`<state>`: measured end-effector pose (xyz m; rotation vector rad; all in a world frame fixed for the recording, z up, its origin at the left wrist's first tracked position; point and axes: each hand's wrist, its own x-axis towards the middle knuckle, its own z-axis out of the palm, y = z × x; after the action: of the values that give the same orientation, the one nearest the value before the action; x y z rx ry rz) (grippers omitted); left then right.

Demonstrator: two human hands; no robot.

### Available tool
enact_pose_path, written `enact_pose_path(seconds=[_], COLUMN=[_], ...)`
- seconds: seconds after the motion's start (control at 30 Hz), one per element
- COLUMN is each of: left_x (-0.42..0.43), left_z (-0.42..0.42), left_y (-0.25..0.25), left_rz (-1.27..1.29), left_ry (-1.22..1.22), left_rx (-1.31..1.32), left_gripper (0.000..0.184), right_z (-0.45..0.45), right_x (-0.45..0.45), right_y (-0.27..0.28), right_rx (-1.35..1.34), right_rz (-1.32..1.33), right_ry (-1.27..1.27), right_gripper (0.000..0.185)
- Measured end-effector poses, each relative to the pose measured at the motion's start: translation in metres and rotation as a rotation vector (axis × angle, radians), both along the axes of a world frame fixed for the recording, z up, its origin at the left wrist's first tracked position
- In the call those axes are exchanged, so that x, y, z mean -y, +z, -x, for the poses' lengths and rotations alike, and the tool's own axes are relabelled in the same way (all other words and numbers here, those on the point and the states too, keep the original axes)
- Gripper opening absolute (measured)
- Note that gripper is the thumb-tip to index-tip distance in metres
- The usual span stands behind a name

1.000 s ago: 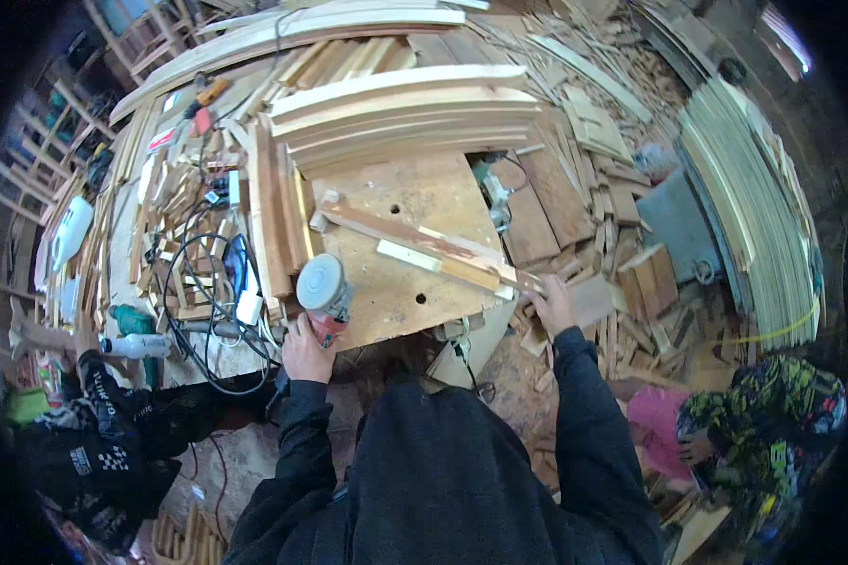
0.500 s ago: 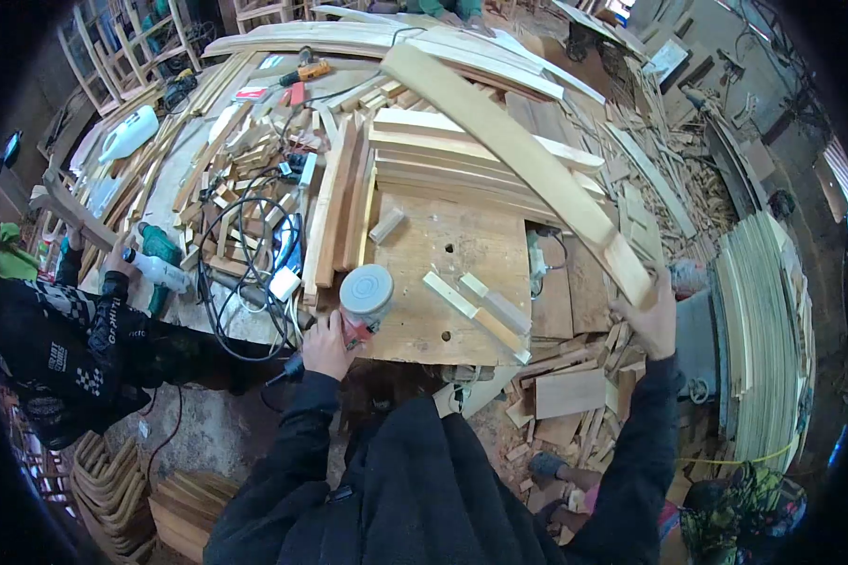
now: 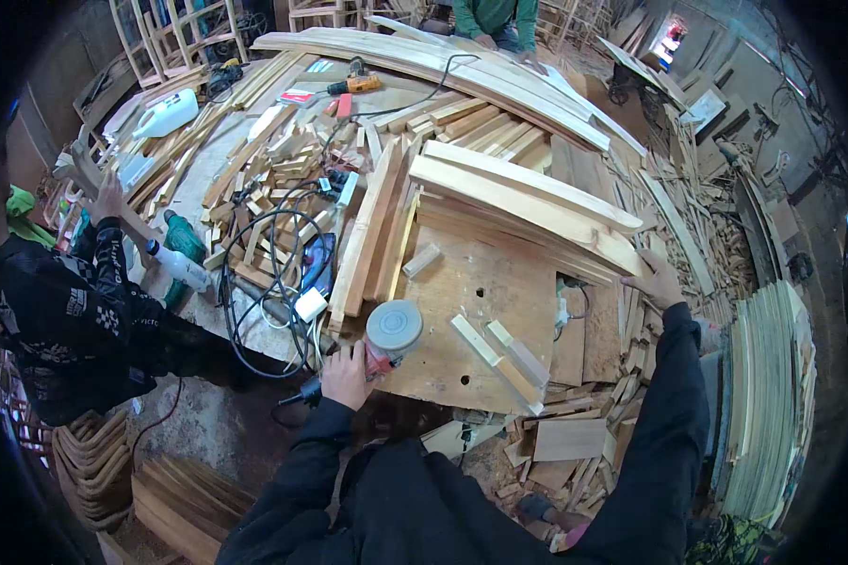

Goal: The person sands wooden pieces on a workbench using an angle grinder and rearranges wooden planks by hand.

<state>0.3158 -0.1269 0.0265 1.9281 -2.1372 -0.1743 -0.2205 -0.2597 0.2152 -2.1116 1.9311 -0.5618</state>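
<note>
My left hand [image 3: 349, 376] is closed around the red body of a disc sander [image 3: 394, 326]. The sander's round grey pad faces up over the near left corner of the wooden work board. Over on the right, my right hand [image 3: 657, 280] grips the near end of a long pale wooden plank [image 3: 528, 212]. That plank lies along the top of a stack of similar pieces, beside another pale plank [image 3: 532, 185]. Between my hands, a short wood block [image 3: 422, 261] and several narrow strips [image 3: 499, 363] rest on the work board [image 3: 443, 363].
Black cable [image 3: 226, 320] loops among offcuts at left. A co-worker [image 3: 66, 311] at left holds a curved wooden piece; a white bottle [image 3: 179, 266] is nearby. An orange drill [image 3: 355, 84] lies farther back. Another person [image 3: 495, 21] is at the far side. Thin sheets [image 3: 773, 395] are stacked right.
My right hand has lowered the plank from a raised, slanted position onto the stack. My left hand stays on the sander. The view has shifted, and the far person shows more.
</note>
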Motion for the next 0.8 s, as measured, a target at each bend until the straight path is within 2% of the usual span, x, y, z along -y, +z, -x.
enact_pose_path(seconds=[0.1,0.2,0.27,0.33,0.43,0.5,0.53,0.6,0.67,0.73,0.8], left_x=[0.001,0.005,0.003,0.009,0.008,0.010,0.009,0.009,0.009,0.007,0.007], left_z=[-0.002,-0.001,-0.002,0.001,-0.002,-0.002,-0.001,0.001,0.003,0.002,0.001], left_y=[-0.007,-0.009,0.000,-0.005,-0.013,-0.013,-0.012,-0.008,-0.006,-0.009,-0.010], left_rz=[0.005,0.068,0.017,-0.053,-0.034,-0.056,-0.091,-0.095,-0.087,-0.046,-0.034], left_ry=[0.006,0.007,0.017,0.012,0.013,0.007,0.047,0.047,0.073,0.044,0.025], left_rx=[0.019,0.008,0.010,-0.030,-0.047,-0.038,-0.028,-0.032,-0.033,-0.034,-0.066], left_gripper=[0.077,0.072,0.071,0.071,0.078,0.079,0.081,0.081,0.081,0.082,0.084], right_z=[0.003,0.028,0.065,0.070,0.028,0.035,0.032,0.022,0.052,0.005,-0.009], right_x=[0.026,0.056,0.088,0.092,0.056,0.048,0.038,0.012,-0.003,-0.053,-0.101], right_y=[0.000,-0.016,-0.055,-0.076,-0.043,-0.054,-0.059,-0.075,-0.139,-0.147,-0.193], right_rx=[-0.018,0.023,-0.070,-0.265,-0.352,-0.109,-0.121,0.493,0.661,0.434,0.405], right_rz=[-0.076,0.029,0.120,0.220,0.264,0.513,0.513,0.693,0.626,0.529,0.498], right_ry=[-0.057,0.094,0.112,-0.054,-0.160,-0.203,-0.227,-0.498,-0.456,-0.641,-0.676], right_gripper=[0.067,0.066,0.065,0.068,0.074,0.066,0.066,0.057,0.056,0.058,0.058])
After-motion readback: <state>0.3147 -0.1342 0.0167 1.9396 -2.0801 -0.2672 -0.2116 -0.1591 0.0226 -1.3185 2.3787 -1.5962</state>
